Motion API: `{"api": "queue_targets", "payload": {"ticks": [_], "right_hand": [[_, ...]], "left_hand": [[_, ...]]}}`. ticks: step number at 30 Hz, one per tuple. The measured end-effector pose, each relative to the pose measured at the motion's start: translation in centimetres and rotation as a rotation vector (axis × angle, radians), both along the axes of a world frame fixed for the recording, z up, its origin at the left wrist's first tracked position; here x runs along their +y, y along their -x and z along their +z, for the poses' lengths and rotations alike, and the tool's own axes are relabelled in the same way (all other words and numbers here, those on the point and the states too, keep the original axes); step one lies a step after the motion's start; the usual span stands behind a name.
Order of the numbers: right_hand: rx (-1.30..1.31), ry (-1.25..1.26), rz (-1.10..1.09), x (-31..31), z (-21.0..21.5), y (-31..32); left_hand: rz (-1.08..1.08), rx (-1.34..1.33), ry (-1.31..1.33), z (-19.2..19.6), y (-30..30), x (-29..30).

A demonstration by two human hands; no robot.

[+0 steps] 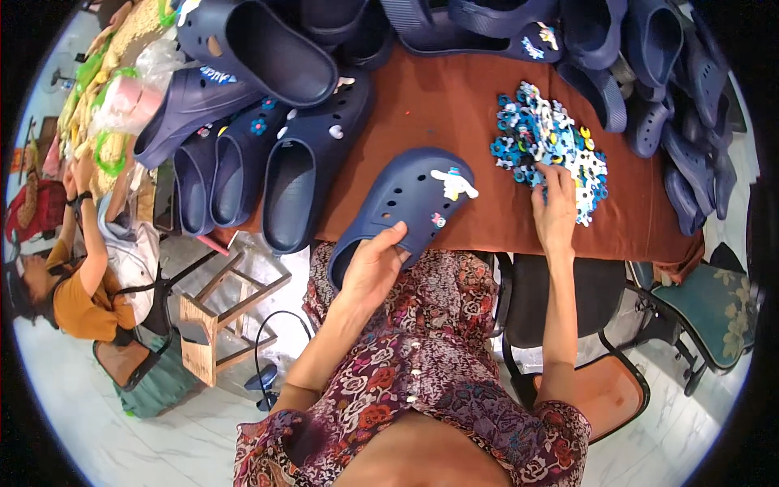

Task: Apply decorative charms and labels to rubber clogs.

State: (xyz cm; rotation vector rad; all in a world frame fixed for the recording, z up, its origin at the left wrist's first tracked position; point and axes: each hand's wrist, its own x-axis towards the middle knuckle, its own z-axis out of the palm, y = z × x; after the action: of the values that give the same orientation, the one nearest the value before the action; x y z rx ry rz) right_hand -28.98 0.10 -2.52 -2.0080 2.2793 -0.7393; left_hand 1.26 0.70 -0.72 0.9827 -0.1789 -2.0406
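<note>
My left hand (373,268) grips a navy blue clog (406,199) by its heel end, thumb on top and the other fingers hidden beneath. The clog tilts over the table's near edge with its toe pointing away to the right. A white character charm (454,184) and a small pink charm (438,220) sit on its upper, among several bare holes. To the right, my right hand (556,203) touches the near edge of a pile of blue, white and yellow shoe charms (560,138). Its fingers are bent together; whatever lies between the fingertips is hidden.
Navy clogs (292,187) with charms crowd the left of the brown-covered table (422,97). More clogs (649,40) line the back and right. A wooden stool (235,308) and chairs (706,308) stand around. At far left, another person (89,280) works with raised hands.
</note>
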Motion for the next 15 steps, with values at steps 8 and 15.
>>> {"api": "queue_targets", "payload": {"ticks": [8, 15], "right_hand": [[0.029, 0.056, 0.004, 0.5, 0.0, -0.1], [-0.600, 0.137, -0.167, 1.4, 2.3, -1.7]], "left_hand": [[0.062, 0.039, -0.010, 1.0, 0.2, 0.1], [-0.010, -0.083, 0.061, 1.5, 0.3, 0.4]]}}
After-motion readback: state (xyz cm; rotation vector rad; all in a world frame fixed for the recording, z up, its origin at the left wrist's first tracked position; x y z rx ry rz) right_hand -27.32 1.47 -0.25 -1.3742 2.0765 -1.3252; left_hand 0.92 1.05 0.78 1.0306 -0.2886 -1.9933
